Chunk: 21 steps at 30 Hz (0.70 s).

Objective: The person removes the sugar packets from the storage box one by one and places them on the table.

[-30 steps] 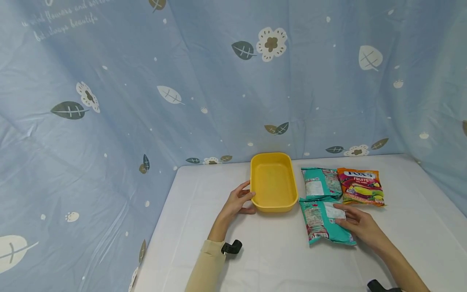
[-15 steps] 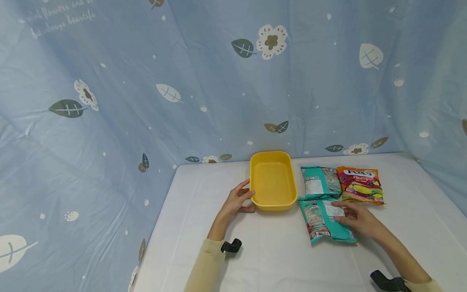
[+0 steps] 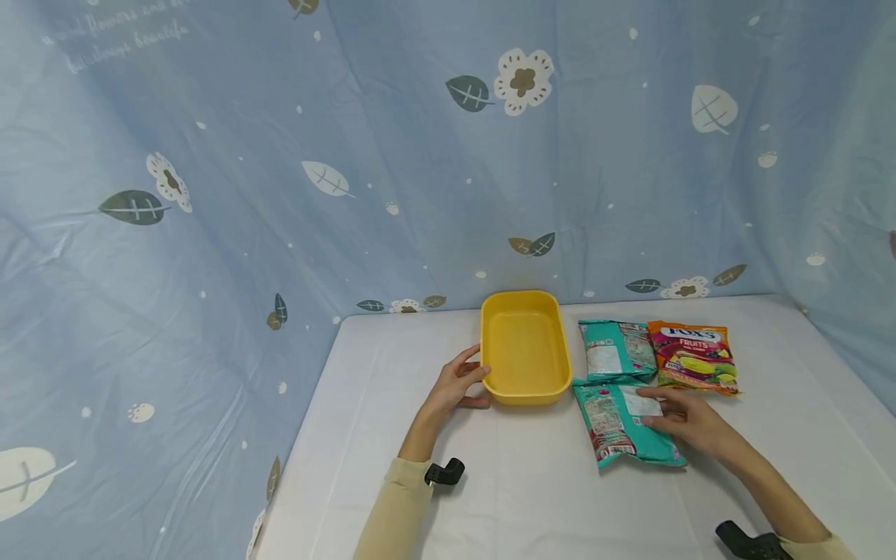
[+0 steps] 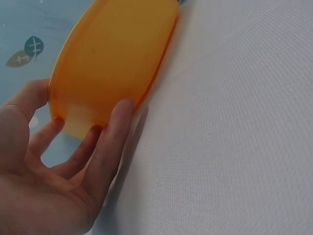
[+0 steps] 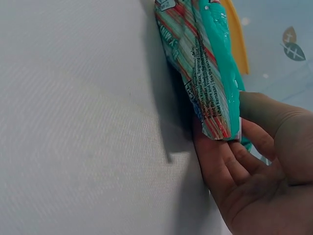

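My left hand point(image 3: 453, 387) rests its fingertips and thumb against the near left side of a yellow plastic tray point(image 3: 525, 354); in the left wrist view several fingers point(image 4: 120, 120) lie along its outer wall. On the right, my right hand point(image 3: 689, 420) grips the right side of a teal candy bag point(image 3: 609, 428). The right wrist view has the thumb on top of this bag point(image 5: 198, 63) and the fingers beneath its end. Behind it lies a second teal bag point(image 3: 607, 359), and beside that an orange FOX'S Fruits candy bag point(image 3: 694, 359).
A white cloth point(image 3: 553, 498) covers the table. Blue patterned curtain point(image 3: 406, 155) hangs close behind the tray and along the left. The front bag's far edge meets the second teal bag, with its left corner close to the tray.
My right hand has shifted a little with its grip on the front teal bag, whose near edge has moved slightly right and up. The left hand and tray stay in place.
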Tool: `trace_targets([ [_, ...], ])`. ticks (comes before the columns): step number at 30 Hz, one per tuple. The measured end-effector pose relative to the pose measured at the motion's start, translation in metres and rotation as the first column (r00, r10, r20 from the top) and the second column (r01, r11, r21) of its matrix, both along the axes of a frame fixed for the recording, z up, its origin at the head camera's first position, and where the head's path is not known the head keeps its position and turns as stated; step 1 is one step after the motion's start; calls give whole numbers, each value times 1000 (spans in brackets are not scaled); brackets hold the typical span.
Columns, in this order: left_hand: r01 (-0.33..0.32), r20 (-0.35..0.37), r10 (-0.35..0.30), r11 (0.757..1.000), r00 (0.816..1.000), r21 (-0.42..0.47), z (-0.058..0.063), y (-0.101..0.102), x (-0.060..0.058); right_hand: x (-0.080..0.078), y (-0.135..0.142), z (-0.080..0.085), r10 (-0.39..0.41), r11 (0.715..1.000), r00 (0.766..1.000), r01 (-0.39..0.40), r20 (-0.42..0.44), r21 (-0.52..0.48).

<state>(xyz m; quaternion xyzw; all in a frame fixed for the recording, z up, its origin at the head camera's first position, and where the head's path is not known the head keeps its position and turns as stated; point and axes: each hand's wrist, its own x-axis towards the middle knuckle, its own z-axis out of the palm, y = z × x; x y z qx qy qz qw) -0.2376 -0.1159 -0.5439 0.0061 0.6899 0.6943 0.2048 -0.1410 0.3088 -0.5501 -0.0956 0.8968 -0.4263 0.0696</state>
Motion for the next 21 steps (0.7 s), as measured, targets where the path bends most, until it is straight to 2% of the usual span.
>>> trace_targets([
  [10,5,-16,-5,1000,1000,-10,1,3,0,0,4,-2,10,1000,1000,-10,-6,0],
  [17,-3,-36,2,1000,999,-22,0,2,2,4,-3,5,15,996,998,-9,-67,93],
  [21,12,-86,-20,996,996,-87,5,1,4,6,-8,14,16,988,997,-3,-80,157],
])
